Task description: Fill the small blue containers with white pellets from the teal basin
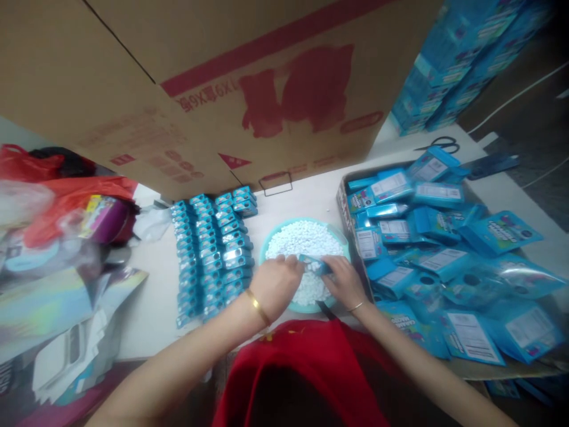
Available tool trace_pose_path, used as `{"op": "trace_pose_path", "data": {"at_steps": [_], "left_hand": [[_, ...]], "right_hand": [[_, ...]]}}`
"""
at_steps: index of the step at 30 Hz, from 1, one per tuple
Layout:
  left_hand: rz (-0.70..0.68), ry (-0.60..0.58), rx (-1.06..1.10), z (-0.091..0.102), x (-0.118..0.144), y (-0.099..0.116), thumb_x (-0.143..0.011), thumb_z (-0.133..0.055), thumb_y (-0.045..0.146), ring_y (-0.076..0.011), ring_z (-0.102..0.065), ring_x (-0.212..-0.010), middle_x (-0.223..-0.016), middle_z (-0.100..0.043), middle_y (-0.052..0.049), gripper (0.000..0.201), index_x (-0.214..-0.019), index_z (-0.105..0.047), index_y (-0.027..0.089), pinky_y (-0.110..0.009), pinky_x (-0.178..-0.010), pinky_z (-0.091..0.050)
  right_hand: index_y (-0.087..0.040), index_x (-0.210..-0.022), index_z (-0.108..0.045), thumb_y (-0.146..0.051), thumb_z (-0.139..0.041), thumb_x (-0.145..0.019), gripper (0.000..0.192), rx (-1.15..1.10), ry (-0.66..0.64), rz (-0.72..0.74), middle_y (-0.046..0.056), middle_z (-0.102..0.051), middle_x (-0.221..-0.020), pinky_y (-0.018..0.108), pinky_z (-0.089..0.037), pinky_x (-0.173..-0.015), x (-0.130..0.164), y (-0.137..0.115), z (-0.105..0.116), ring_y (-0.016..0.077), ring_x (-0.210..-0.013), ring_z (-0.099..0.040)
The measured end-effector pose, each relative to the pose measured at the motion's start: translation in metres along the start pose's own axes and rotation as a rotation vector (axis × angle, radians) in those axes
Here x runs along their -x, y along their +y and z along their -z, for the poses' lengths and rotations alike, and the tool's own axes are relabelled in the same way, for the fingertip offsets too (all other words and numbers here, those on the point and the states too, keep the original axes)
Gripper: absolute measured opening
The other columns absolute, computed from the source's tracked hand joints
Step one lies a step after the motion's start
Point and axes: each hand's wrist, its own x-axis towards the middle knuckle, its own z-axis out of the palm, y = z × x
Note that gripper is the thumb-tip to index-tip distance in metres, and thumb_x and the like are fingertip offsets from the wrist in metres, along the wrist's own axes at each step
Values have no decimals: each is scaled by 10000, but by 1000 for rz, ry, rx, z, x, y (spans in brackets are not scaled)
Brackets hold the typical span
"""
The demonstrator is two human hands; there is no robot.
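Observation:
Over a round pale-green bowl (pixel 263 252) heaped with small white pellets (pixel 304 237), both hands hold a small blue box (pixel 313 264). White bits show at its opening, though blur hides the detail. My left hand (pixel 276 286), with a gold bangle at the wrist, has its fingers closed on the left end. My right hand (pixel 345 281) pinches the right end between thumb and fingers. A black handle-like strip (pixel 326 309) sticks out at the bowl's near edge.
Rows of small blue boxes (pixel 208 255) stand left of the bowl. An open carton (pixel 344 204) on the right overflows with blue packs (pixel 435 225). A large cardboard box (pixel 200 130) blocks the back. Scissors (pixel 440 145) lie at the far right; plastic bags (pixel 53 207) crowd the left.

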Motion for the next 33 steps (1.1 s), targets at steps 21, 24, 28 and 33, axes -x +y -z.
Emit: {"op": "trace_pose_path", "data": {"at_steps": [21, 24, 28, 33], "left_hand": [[176, 224, 909, -198, -42, -34, -876, -525, 287, -173, -593, -941, -1035, -644, -80, 229, -1060, -574, 159, -306, -866, -474], [70, 314, 974, -168, -13, -53, -872, -531, 298, -169, -585, -899, -1001, -636, -79, 234, -1055, -573, 158, -308, -831, -474], [-49, 265, 773, -109, 6, -59, -893, -481, 260, -158, -580, -870, -973, -623, -67, 219, -1075, -564, 169, -289, -807, -468], [-10, 54, 296, -45, 5, -30, -893, -432, 194, -201, -598, -855, -946, -609, -92, 187, -999, -582, 160, -316, -731, -493]], "right_hand": [[-202, -1137, -551, -392, -591, -824, 369, -11, 173, -279, 102, -632, -1039, 440, -493, -853, 3, 16, 15, 270, -973, -591], [-200, -1151, -546, -339, -561, -836, 344, 6, 125, -220, 105, -630, -1052, 460, -483, -871, 3, 17, 14, 276, -993, -578], [-182, -1159, -544, -232, -524, -835, 328, 40, 40, -92, 112, -630, -1080, 462, -476, -883, 2, 12, 8, 274, -1016, -559], [-173, -1160, -538, -188, -509, -828, 334, 8, -8, -17, 116, -628, -1075, 462, -482, -882, 1, -5, -2, 271, -1024, -549]]}}
